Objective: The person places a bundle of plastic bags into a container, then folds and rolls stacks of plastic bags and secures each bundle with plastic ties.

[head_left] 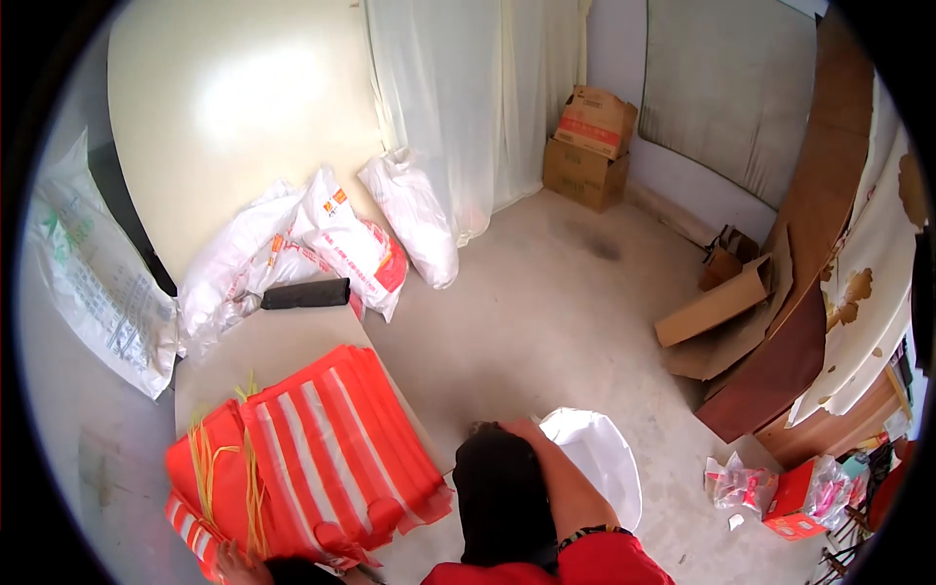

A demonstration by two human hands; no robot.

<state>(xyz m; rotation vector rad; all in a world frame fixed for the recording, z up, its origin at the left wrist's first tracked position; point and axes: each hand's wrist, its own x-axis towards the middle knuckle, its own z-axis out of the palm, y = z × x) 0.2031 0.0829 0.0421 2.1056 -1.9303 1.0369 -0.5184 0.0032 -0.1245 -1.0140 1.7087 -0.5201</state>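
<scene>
Red and white striped fabric (336, 444) lies in a stack on the pale tabletop (322, 336), with yellow strands (252, 492) across its left part. At the bottom left, my left hand (239, 564) rests against a smaller striped piece (195, 531), its visible fingers slightly apart. My right forearm reaches from a red sleeve up beside my black-clad knee. At the top of the knee is my right hand (519, 429); its fingers are mostly hidden. A white bin (595, 463) stands just right of that forearm.
A black roll (305, 293) lies at the table's far edge. White sacks (336, 244) lean by the wall, and another sack (107, 283) stands left. Cardboard boxes (587, 171) are stacked at the back. An open carton (717, 307) and a red box (792, 502) are right.
</scene>
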